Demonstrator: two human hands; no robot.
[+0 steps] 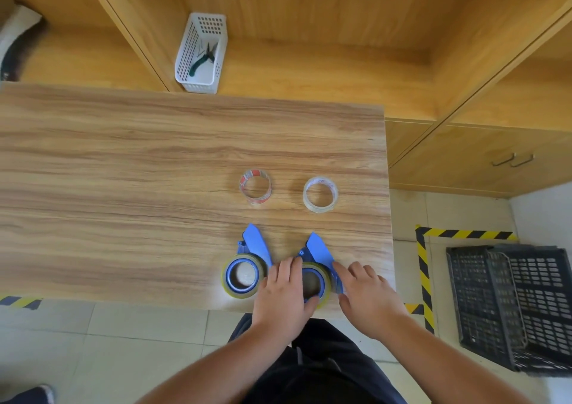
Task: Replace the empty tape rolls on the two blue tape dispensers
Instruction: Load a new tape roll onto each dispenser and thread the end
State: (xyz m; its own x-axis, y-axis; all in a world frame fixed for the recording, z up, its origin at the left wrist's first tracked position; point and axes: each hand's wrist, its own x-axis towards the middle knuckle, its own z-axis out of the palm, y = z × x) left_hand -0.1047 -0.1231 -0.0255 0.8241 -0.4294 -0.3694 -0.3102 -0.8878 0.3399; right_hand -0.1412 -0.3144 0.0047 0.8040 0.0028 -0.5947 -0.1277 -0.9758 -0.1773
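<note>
Near the table's (154, 156) front edge, the right-hand dispenser (318, 249) is being steadied by the left hand (283, 292) curled over its roll (322, 280) and the right hand (365, 295) resting open alongside, likely seating it; pressing home seems next.

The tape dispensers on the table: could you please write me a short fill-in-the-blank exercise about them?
1. Both hands rest on the ____ blue dispenser.
2. Beyond the dispensers, ____ nearly empty rolls lie on the table.
3. The left dispenser carries a roll and is touched by ____ hand.
4. The white basket on the shelf holds ____.

Missing words: right; two; neither; pliers
</note>
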